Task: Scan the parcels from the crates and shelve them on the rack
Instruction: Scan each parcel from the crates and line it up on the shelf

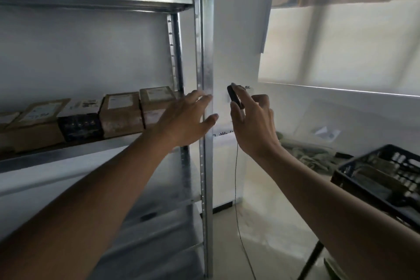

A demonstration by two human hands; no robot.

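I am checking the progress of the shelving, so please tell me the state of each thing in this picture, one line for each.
Left hand: open, empty, fingers spread in front of the rack post.
Right hand: holding a black corded scanner, raised beside the post.
Rack: middle shelf carries a row of parcels.
Parcels: shelved side by side, closed, labels up.
Black crate: at the right, with contents inside.
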